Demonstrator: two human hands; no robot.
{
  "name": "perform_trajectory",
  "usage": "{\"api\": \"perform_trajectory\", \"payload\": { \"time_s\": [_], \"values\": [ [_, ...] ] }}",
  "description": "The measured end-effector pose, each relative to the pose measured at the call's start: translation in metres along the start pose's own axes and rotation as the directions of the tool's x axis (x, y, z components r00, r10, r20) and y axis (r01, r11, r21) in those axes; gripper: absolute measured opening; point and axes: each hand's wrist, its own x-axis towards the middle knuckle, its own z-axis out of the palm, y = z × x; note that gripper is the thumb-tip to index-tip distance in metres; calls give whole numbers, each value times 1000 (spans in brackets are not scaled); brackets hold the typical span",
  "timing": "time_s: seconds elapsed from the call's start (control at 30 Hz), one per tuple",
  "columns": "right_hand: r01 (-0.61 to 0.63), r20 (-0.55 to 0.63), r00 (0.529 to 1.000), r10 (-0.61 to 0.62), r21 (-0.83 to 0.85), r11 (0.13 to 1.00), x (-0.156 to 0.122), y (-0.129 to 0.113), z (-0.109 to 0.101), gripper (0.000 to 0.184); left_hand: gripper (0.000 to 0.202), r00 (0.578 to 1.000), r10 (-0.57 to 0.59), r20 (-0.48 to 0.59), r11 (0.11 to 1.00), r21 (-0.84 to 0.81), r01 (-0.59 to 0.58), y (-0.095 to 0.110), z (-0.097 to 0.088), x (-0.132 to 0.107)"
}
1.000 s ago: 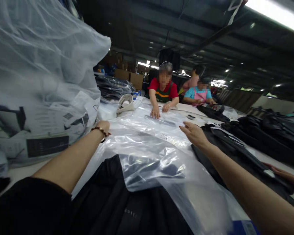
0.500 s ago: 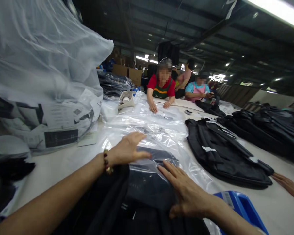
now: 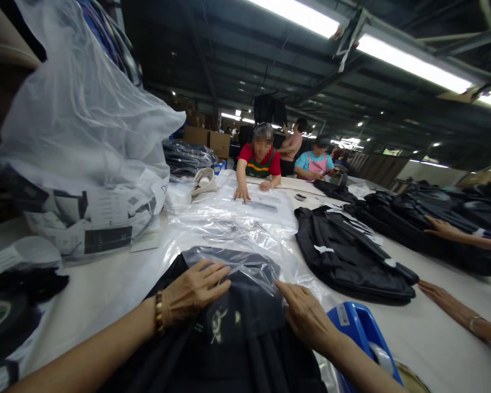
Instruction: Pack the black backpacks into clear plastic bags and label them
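Observation:
A black bag (image 3: 245, 355), which looks like a backpack, lies in front of me, its upper part under a clear plastic bag (image 3: 245, 265). My left hand (image 3: 196, 292), with a bead bracelet at the wrist, rests fairly flat on the plastic over the bag's upper left, fingers stretched out. At the right side of the black bag, my right hand (image 3: 305, 314) touches the plastic edge with its fingers extended. Its thumb is mostly hidden. Further clear plastic bags (image 3: 229, 221) are spread on the table beyond.
A blue tape dispenser (image 3: 364, 333) stands at my right. Another black bag (image 3: 352, 256) lies beyond it, near a co-worker's hands (image 3: 445, 300). A big translucent sack of labels (image 3: 94, 180) stands left. Across the table (image 3: 85, 289), a person in red (image 3: 257, 164) leans over plastic.
My left hand has come down and back onto the plastic over the bag. My right hand has shifted slightly at the bag's right side. The view has tilted up and turned right.

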Motion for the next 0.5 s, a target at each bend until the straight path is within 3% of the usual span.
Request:
{"api": "perform_trajectory", "payload": {
  "time_s": [0.07,0.13,0.2,0.37,0.5],
  "values": [
    [8,-76,997,-10,-26,1000,2,3,0,45,33,980,-178,-90,979,-118,167,-7,0,-2],
    [-3,-110,994,-1,-40,999,4,3,0,35,32,896,-434,-100,873,-292,390,-14,-7,-2],
    [-13,-124,992,10,-24,1000,8,-1,0,33,33,794,-607,-11,713,-448,539,-21,-17,-2],
    [-9,-130,991,25,127,992,24,-24,8,32,36,654,-727,210,409,-632,658,-34,-34,-12],
    [-59,-175,981,89,167,984,34,-37,11,20,40,577,-773,264,339,-598,727,-49,-33,-32]
  ]
}}
